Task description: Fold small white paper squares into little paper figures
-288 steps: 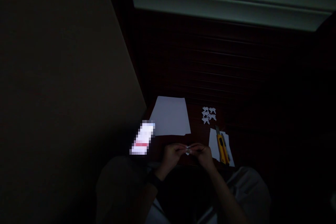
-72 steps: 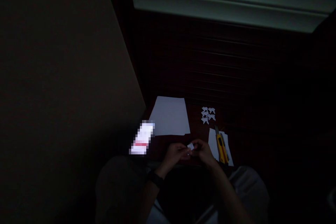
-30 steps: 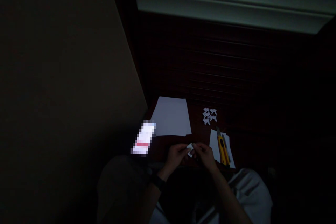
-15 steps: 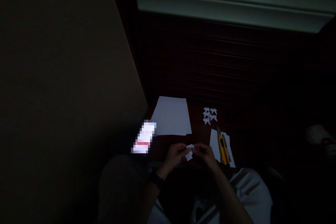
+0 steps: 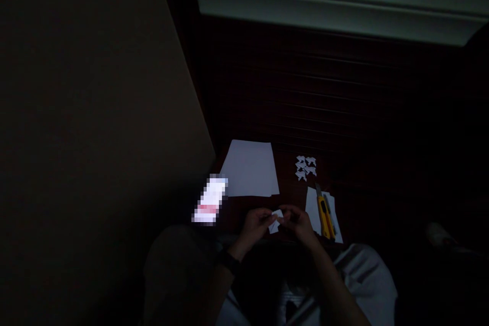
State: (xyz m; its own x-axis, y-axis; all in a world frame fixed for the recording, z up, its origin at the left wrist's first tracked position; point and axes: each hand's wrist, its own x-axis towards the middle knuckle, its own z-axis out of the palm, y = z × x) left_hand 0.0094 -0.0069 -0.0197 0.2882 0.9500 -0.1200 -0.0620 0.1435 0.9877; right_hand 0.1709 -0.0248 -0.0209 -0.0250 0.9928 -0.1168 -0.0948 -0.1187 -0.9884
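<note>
The scene is very dark. My left hand (image 5: 255, 225) and my right hand (image 5: 298, 223) meet over the near edge of a dark table (image 5: 290, 191), both pinching a small folded piece of white paper (image 5: 275, 219) between their fingertips. A dark watch sits on my left wrist. Just right of my right hand a yellow utility knife (image 5: 324, 211) lies on a white paper strip (image 5: 312, 205).
A stack of white sheets (image 5: 250, 168) lies at the back left of the table. Several small folded paper pieces (image 5: 305, 167) are grouped behind the knife. A lit phone screen (image 5: 210, 201) glows at the left. A wall stands at the left, slatted dark panelling behind.
The small paper has been turned and reshaped between my fingers. My hands stay in the same spot. A pale shape at the far right edge has shifted lower.
</note>
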